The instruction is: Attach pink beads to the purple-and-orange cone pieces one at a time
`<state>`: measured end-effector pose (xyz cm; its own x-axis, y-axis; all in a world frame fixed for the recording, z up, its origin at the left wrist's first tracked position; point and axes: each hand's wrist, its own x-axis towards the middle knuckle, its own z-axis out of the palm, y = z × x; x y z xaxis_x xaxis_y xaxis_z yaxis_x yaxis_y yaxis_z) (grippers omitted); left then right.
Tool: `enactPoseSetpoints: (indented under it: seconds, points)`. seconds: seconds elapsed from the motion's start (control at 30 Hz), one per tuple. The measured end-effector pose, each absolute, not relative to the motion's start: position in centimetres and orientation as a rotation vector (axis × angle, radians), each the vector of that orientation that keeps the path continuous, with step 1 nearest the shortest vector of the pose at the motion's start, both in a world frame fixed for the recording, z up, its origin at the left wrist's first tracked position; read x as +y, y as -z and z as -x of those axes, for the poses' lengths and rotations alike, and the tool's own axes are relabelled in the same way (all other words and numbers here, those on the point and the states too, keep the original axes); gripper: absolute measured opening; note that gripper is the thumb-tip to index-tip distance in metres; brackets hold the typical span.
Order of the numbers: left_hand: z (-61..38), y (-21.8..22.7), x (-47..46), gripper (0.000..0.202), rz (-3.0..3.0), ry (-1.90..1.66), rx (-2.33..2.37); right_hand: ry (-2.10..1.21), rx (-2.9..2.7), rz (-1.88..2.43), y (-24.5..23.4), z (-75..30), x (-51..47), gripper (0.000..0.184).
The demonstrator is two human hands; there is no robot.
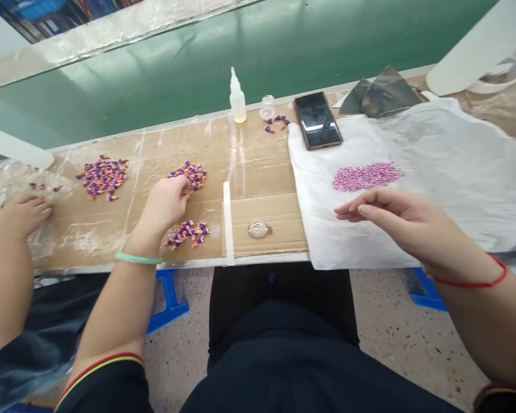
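My left hand (165,202), with a green bangle at its wrist, is at the near edge of a pile of small purple-and-orange pieces (193,172). Its fingers are curled together, and what they hold, if anything, is hidden. Closer to me lies a smaller group of the same pieces (187,234). My right hand (395,212) hovers over a white cloth (322,229), fingers stretched out and thumb alongside; nothing shows in it. Just beyond its fingers spreads a flat patch of tiny pink pieces (365,176). Between my hands, a small clear round dish (258,229) sits on a cardboard piece (279,209).
A dropper bottle (238,103) stands at the table's back edge beside a small clear cup (267,106). A phone (318,120) lies on the cloth's corner. To the left are another pile (103,176) and another person's hand (26,215). A green belt (284,51) runs behind.
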<state>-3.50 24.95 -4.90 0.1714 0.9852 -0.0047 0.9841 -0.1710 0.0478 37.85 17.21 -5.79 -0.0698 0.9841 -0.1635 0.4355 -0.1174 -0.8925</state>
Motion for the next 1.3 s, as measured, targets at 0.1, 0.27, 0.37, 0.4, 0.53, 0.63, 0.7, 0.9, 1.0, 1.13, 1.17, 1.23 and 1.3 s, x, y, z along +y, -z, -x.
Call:
enactPoseSetpoints:
  seconds: [0.1, 0.27, 0.37, 0.4, 0.53, 0.63, 0.7, 0.9, 1.0, 1.13, 1.17, 1.23, 1.3]
  points:
    - [2.8, 3.6, 24.2, 0.02, -2.379, -0.156, 1.877, -1.08, -1.541, 1.553, 5.0, -38.3, 17.1, 0.026]
    - [2.3, 3.3, 22.4, 0.008, -2.176, -0.593, 1.939, -0.811, -1.639, 1.549, 5.8, -40.5, 18.2, 0.013]
    - [1.5, 3.2, 21.4, 0.009, -2.272, -0.701, 1.854, -0.537, -1.883, 1.614, 7.1, -41.5, 19.4, 0.013]
    - [1.2, 3.1, 21.1, 0.01, -2.306, -0.705, 1.841, -0.478, -1.951, 1.615, 7.5, -41.5, 19.9, 0.013]
    - [0.9, 2.6, 20.0, 0.01, -2.272, -0.595, 1.928, -0.41, -2.077, 1.573, 8.7, -40.7, 21.4, 0.012]
    - [0.9, 2.6, 19.0, 0.008, -2.163, -0.59, 1.879, -0.363, -2.116, 1.578, 9.1, -40.1, 22.1, 0.01]
    - [0.6, 2.9, 18.0, 0.008, -2.104, -0.599, 1.764, -0.332, -2.13, 1.591, 9.2, -39.8, 22.5, 0.011]
    - [-1.8, 3.7, 15.2, 0.008, -2.019, -0.741, 1.405, -0.285, -2.192, 1.614, 9.6, -39.3, 23.4, 0.016]
    - [-3.0, 3.7, 14.1, 0.013, -1.973, -0.817, 1.254, -0.279, -2.22, 1.613, 9.7, -39.0, 23.6, 0.017]
    - [-5.0, 3.8, 13.0, 0.016, -1.826, -0.933, 1.106, -0.293, -2.193, 1.613, 9.9, -38.8, 23.5, 0.015]
    - [-5.6, 4.0, 12.8, 0.016, -1.778, -0.956, 1.069, -0.303, -2.171, 1.612, 9.9, -38.8, 23.4, 0.015]
    - [-7.0, 4.3, 12.7, 0.019, -1.688, -0.994, 1.002, -0.338, -2.114, 1.603, 9.5, -38.6, 22.7, 0.016]
    - [-8.8, 4.7, 12.7, 0.02, -1.58, -1.02, 0.963, -0.396, -2.071, 1.576, 8.7, -38.1, 21.5, 0.018]
